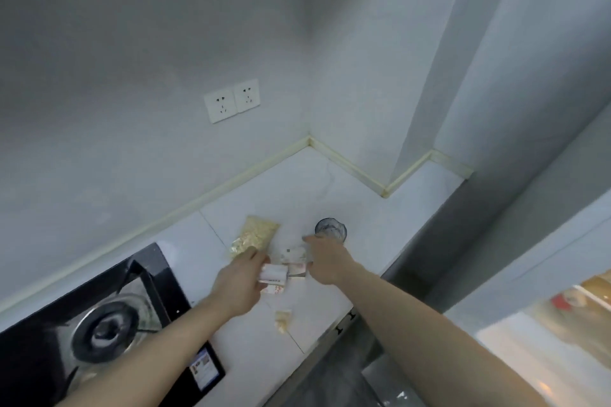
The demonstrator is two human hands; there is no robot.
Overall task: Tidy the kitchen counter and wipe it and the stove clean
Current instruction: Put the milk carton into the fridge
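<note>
On the white counter (330,182) lies a clear bag of pale yellow food (256,235). My left hand (239,284) is closed on a small white and red packet (274,276), just below that bag. My right hand (325,258) reaches over more small packets (294,256), its fingers by the rim of a clear glass (330,230); whether it grips anything is hidden. A smaller pale packet (283,320) lies nearer the counter's front edge. The black gas stove (109,317) fills the lower left.
Two wall sockets (231,101) sit on the grey wall above the counter. The wall steps out in a corner column (413,109) at the back right. The counter's front edge runs diagonally at right, with the floor (347,383) below.
</note>
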